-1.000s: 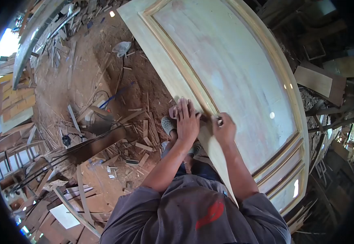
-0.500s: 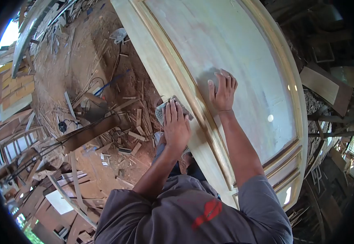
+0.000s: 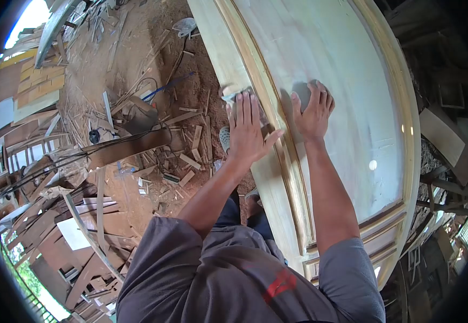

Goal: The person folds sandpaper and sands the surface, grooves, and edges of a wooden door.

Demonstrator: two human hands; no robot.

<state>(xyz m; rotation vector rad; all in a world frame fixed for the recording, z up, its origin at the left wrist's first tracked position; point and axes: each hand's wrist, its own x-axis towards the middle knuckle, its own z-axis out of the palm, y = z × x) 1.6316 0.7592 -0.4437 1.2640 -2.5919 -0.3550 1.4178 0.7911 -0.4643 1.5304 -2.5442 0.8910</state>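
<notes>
My left hand lies with fingers stretched forward and thumb spread, pressing what looks like a piece of sandpaper against the pale side board of a large wooden door. Most of that sheet is hidden under the fingers. The thumb reaches across the raised gold-brown moulding. On the other side of this moulding, my right hand rests on the whitish, smeared panel, fingers a little bent and thumb apart. It holds nothing that I can see.
Wood offcuts and splinters litter the dirt floor at the left. A brown beam with dark cables crosses there. Stacked boards stand farther left. Beyond the door's right edge, a loose panel leans amid dark clutter.
My left hand has slid forward along the side board, away from my body, and its thumb has spread out. The right hand stays on the panel. The view has shifted slightly.
</notes>
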